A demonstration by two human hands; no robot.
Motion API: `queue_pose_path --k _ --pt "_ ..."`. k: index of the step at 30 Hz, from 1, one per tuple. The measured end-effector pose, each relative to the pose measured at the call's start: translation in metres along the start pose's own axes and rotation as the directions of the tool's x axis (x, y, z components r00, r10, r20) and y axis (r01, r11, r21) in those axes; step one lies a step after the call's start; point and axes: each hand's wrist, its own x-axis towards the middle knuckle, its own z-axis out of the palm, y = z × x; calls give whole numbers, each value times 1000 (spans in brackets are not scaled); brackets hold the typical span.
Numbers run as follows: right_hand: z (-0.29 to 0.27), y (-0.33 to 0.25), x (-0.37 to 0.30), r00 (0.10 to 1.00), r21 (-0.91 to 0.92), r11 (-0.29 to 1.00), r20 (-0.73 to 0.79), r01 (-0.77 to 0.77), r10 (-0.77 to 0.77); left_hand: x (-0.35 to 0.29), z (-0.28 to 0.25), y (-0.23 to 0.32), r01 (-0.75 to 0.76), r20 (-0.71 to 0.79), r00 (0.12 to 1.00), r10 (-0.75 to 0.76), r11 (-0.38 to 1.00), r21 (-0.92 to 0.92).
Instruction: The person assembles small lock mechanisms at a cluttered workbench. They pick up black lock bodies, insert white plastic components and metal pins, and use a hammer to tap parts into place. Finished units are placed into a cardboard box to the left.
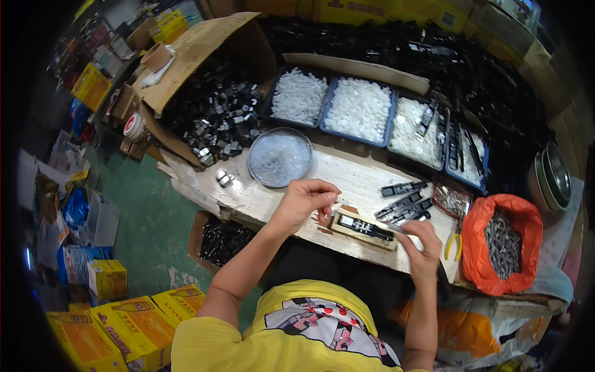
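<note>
A small wooden tray-like holder (358,239) lies at the bench's front edge with a long black part with metal bits (375,230) set inside it. My left hand (305,203) hovers just left of the holder, thumb and fingers pinched together. Whatever is between those fingertips is too small to make out. At the holder's right end my right hand (424,249) is closed round a slim pale tool (414,240), whose tip points toward the black part. Behind the holder lie several similar black parts (406,208).
Trays of small white plastic pieces (358,110) line the bench's back. A round dish (280,157) and a carton of dark metal pieces (217,115) stand left. Rightward are yellow-handled pliers (453,247), a box of small metal pieces (451,198) and a red bag of metal parts (503,245).
</note>
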Motion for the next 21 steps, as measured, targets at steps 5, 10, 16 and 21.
queue_pose_path --k 5,10,16,21 --pt "22 -9 8 999 40 998 -1 45 -45 0 27 -2 117 72 991 -112 991 -70" --pt "26 -5 6 995 45 994 -12 97 -96 0 32 -5 146 96 985 -140 987 -60" --pt "23 -8 7 963 -114 956 52 269 -264 0 35 -5 156 105 983 -152 987 -27" --pt "25 -10 1 938 -169 923 89 346 -336 6 34 -8 326 209 932 -297 937 -123"
